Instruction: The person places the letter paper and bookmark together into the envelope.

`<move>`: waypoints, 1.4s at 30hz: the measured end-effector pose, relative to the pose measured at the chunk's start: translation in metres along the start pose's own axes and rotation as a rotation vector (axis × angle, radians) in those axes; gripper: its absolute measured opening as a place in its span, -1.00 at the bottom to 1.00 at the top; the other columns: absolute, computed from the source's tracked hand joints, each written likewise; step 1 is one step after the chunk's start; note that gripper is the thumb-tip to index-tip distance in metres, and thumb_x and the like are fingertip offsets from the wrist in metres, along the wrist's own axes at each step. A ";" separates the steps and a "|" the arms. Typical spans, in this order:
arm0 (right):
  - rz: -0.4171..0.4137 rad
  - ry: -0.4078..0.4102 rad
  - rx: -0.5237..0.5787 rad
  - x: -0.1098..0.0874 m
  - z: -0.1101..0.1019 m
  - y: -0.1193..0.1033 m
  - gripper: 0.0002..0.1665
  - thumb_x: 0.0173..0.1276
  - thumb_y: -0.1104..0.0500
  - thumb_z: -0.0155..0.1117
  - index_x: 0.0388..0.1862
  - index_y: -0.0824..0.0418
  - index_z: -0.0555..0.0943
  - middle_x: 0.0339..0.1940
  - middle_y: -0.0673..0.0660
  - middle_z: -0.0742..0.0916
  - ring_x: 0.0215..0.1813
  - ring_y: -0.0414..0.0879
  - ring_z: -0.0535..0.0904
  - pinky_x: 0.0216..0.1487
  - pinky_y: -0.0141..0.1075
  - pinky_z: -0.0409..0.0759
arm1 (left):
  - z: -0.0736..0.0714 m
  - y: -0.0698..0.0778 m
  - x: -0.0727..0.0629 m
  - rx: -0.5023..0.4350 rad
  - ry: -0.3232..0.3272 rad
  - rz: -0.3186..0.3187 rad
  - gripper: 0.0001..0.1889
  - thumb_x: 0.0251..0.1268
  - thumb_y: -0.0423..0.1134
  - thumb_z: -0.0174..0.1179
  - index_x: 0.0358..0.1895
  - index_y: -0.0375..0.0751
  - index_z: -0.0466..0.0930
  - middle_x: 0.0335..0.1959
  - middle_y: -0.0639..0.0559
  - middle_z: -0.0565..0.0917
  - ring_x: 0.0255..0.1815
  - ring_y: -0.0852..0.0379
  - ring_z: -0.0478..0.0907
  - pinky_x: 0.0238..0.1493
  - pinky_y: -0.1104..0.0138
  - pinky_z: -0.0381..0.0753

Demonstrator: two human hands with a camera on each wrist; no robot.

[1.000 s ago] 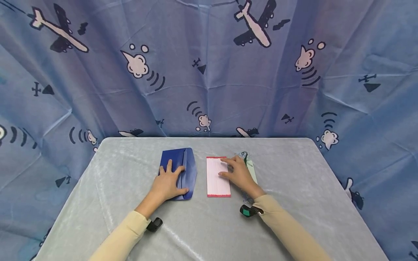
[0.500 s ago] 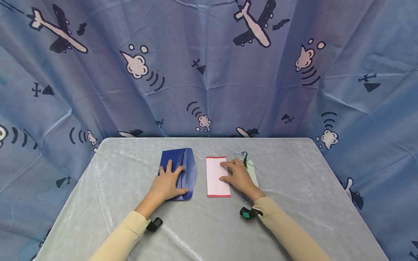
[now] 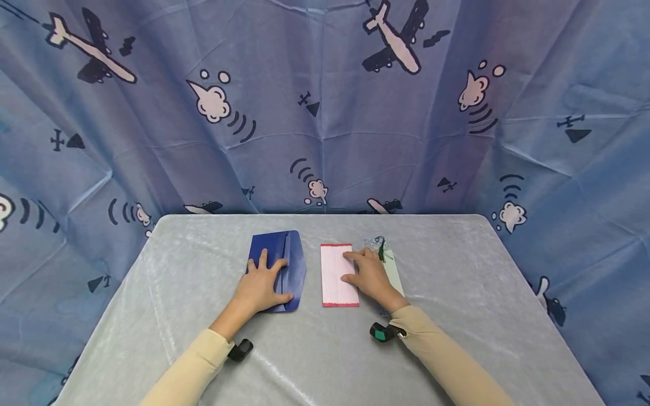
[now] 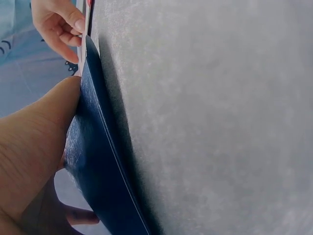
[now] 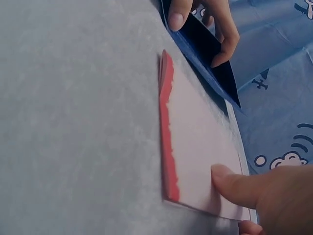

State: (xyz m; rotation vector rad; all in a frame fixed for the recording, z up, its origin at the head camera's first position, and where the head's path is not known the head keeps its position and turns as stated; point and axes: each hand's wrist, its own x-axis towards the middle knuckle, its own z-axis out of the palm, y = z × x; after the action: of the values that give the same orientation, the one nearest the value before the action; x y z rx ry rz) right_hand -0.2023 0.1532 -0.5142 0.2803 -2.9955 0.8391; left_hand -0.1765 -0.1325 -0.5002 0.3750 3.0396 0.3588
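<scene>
In the head view, a dark blue envelope (image 3: 269, 243) lies on the table with its flap toward the right. My left hand (image 3: 258, 286) rests on it, fingers spread. In the left wrist view, the thumb lies along the envelope (image 4: 95, 132). Beside it is a folded pink paper (image 3: 336, 276) with red ends. The thumb and index finger of my right hand (image 3: 374, 277) touch its right part, apart from each other. The right wrist view shows the thumb flat on the pink paper (image 5: 195, 142). A pale green card with a dark tassel (image 3: 382, 248) is partly hidden by my right hand.
A pale grey cloth covers the table (image 3: 304, 361), whose far edge meets a blue curtain (image 3: 325, 124) printed with planes. Each wrist wears a small black camera, the left one (image 3: 241, 349) and the right one (image 3: 383, 332).
My right hand has shifted slightly toward me, its fingers coming down along the pink paper. My left hand, the envelope and the pink paper look unmoved.
</scene>
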 end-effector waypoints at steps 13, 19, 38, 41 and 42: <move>0.028 -0.003 -0.019 0.001 0.000 -0.005 -0.30 0.06 0.09 0.59 0.23 0.13 0.61 -0.16 0.22 0.60 -0.13 0.01 0.42 -0.16 -0.17 0.39 | 0.001 0.000 0.000 -0.003 0.000 0.001 -0.11 -0.08 0.37 0.40 0.39 0.18 0.35 0.52 -0.48 0.13 0.35 -0.67 0.25 -0.10 -0.30 0.59; 0.023 -0.001 -0.006 0.002 0.000 -0.004 -0.30 0.05 0.10 0.59 0.22 0.13 0.61 -0.20 0.18 0.61 -0.16 -0.01 0.40 -0.19 -0.19 0.35 | 0.001 0.000 0.000 -0.002 0.004 0.002 -0.11 -0.08 0.36 0.40 0.39 0.18 0.35 0.52 -0.48 0.13 0.35 -0.68 0.25 -0.09 -0.30 0.59; 0.016 -0.027 0.137 0.006 0.004 0.006 -0.30 0.09 0.18 0.56 0.25 0.11 0.57 -0.53 0.02 0.49 -0.48 -0.14 0.33 -0.32 -0.28 0.17 | 0.001 0.000 0.000 -0.001 0.002 0.004 -0.10 -0.08 0.37 0.40 0.40 0.18 0.35 0.52 -0.47 0.13 0.35 -0.68 0.25 -0.07 -0.29 0.59; 0.018 -0.036 0.149 0.006 0.004 0.007 -0.31 0.10 0.18 0.56 0.25 0.09 0.57 -0.54 0.01 0.48 -0.50 -0.15 0.33 -0.34 -0.29 0.19 | 0.001 0.000 0.001 0.000 0.002 0.003 -0.10 -0.08 0.38 0.39 0.40 0.18 0.34 0.52 -0.47 0.13 0.36 -0.67 0.25 -0.06 -0.30 0.58; 0.017 -0.039 0.152 0.006 0.003 0.008 -0.31 0.10 0.19 0.56 0.25 0.09 0.57 -0.54 0.01 0.48 -0.50 -0.15 0.33 -0.35 -0.29 0.19 | 0.001 0.000 0.001 -0.001 0.001 0.003 -0.10 -0.08 0.38 0.39 0.40 0.18 0.34 0.52 -0.47 0.13 0.36 -0.67 0.24 -0.06 -0.30 0.58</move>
State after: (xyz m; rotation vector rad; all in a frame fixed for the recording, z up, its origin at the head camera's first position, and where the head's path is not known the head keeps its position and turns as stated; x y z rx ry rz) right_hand -0.2091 0.1569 -0.5206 0.2780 -2.9775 1.0783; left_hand -0.1771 -0.1319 -0.5015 0.3793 3.0400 0.3604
